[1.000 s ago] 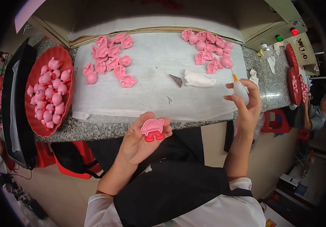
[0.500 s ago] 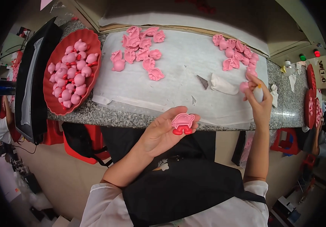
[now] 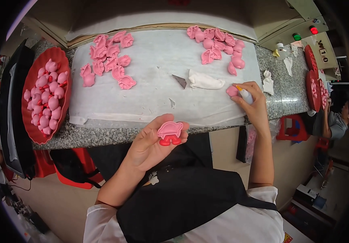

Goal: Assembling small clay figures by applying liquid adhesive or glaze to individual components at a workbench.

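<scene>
Pink shell (image 3: 170,128) | rimmed, recessed | red feet (image 3: 177,140) below | left grip (image 3: 148,149)

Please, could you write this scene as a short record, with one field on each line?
Left hand: the left hand holds a pink shell with red feet, hollow side showing
Right hand: the right hand holds a white bottle with an orange tip; a pink piece is at the fingertips
Work surface: white paper on a speckled counter
On paper: two groups of pink pieces, a white cloth, a dark scrap
Far left: red tray of pink figures with red parts
</scene>
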